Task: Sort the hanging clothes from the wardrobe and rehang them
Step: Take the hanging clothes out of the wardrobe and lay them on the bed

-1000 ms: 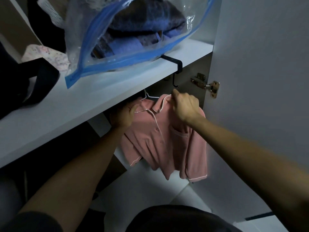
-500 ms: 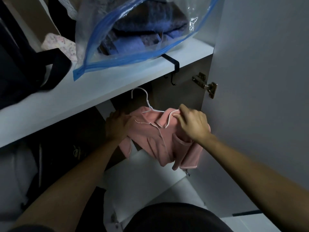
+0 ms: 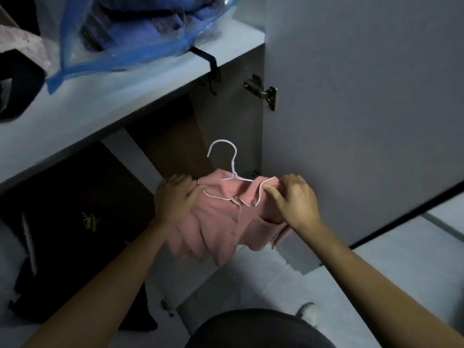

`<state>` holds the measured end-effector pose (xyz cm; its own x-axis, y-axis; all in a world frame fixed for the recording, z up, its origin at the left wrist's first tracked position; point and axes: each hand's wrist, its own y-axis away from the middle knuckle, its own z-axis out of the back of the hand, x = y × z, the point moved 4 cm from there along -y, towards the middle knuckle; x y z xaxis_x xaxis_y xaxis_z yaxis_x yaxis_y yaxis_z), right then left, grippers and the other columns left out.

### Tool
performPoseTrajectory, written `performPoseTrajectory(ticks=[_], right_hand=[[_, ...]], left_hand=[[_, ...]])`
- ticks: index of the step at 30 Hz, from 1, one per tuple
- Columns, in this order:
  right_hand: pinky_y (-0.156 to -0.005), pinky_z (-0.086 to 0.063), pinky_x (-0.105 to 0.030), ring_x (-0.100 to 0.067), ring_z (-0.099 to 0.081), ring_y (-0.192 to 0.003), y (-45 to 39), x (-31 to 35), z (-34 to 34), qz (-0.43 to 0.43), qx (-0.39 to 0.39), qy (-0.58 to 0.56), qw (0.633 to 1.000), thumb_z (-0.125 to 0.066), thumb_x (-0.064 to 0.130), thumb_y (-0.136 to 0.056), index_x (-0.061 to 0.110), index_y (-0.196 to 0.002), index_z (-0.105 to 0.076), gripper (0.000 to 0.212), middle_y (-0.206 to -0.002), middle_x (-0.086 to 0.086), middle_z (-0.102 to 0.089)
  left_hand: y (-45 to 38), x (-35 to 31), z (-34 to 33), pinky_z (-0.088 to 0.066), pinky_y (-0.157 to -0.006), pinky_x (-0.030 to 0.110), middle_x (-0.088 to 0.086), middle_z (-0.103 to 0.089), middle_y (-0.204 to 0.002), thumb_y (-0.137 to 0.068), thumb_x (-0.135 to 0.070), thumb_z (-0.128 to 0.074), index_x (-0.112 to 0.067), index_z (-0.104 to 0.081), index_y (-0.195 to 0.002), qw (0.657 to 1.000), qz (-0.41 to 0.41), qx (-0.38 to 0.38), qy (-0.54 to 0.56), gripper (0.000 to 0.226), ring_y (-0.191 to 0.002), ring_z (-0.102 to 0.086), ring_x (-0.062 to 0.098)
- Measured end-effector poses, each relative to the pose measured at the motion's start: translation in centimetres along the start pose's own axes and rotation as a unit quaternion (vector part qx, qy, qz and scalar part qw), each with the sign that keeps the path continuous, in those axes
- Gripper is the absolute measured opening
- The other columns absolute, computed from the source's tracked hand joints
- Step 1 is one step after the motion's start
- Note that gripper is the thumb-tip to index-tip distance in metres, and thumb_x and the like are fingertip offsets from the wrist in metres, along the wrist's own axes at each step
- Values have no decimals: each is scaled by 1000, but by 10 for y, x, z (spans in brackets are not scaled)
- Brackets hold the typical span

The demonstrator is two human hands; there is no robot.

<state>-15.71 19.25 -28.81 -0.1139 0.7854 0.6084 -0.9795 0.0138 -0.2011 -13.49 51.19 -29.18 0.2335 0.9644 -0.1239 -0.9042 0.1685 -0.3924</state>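
Pink shirt, small and trimmed with white piping, hangs on a white wire hanger held in mid-air in front of the open wardrobe, below the white shelf and just left of the open door. Both forearms reach forward and slightly upward from the bottom corners of the view, converging on the garment. The left hand grips the shirt's left shoulder, fingers curled over the fabric with the knuckles up. The right hand pinches the right shoulder and collar edge, thumb and fingertips bunching the cloth. The hanger's hook stands upright above the collar, free of any rail, with dark open space of the wardrobe interior behind it.

Above the hook, the shelf's front edge runs diagonally, and a black metal hook hangs over that edge, well above the hanger. A clear storage bag with a blue zip edge lies on the shelf, holding blue folded fabric. A metal hinge sits on the door's inner edge. To the left, dark clothing fills the lower compartment, near the left forearm. Pale floor lies open beneath the shirt and to the right.
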Motion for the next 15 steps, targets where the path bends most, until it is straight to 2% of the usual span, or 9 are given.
performPoseTrajectory(ticks=[2, 6, 9, 15], right_hand=[[-69, -35, -36, -34, -57, -90, 31, -14, 8, -42, -20, 8, 999, -66, 53, -96, 20, -78, -42, 44, -84, -8, -60], [-66, -36, -35, -28, -54, -84, 102, -42, 31, -100, -68, 24, 992, -63, 59, -94, 21, -79, -43, 45, -78, 6, -49], [-65, -45, -39, -21, -53, -83, 163, -61, 53, -153, -93, 30, 983, -52, 70, -90, 21, -87, -55, 50, -82, 8, -55], [-66, -43, -39, -19, -51, -79, 294, -98, 118, -266, -184, 49, 945, -53, 70, -86, 24, -85, -51, 46, -81, 10, -55]], left_hand=[[1, -20, -4, -47, -60, 42, 9, -57, -68, -92, -49, -63, -16, -49, -66, 998, -39, 9, 38, 45, -69, -58, 36], [17, -62, -19, -47, -55, 40, 6, -59, -68, -90, -52, -66, -18, -48, -66, 987, -121, 33, 105, 45, -68, -61, 35], [37, -106, -26, -48, -52, 41, 6, -60, -66, -90, -55, -63, -14, -50, -65, 969, -181, 74, 151, 49, -64, -61, 37], [76, -233, -25, -41, -50, 35, 1, -49, -60, -88, -54, -62, -19, -38, -64, 922, -289, 128, 222, 48, -58, -54, 34]])
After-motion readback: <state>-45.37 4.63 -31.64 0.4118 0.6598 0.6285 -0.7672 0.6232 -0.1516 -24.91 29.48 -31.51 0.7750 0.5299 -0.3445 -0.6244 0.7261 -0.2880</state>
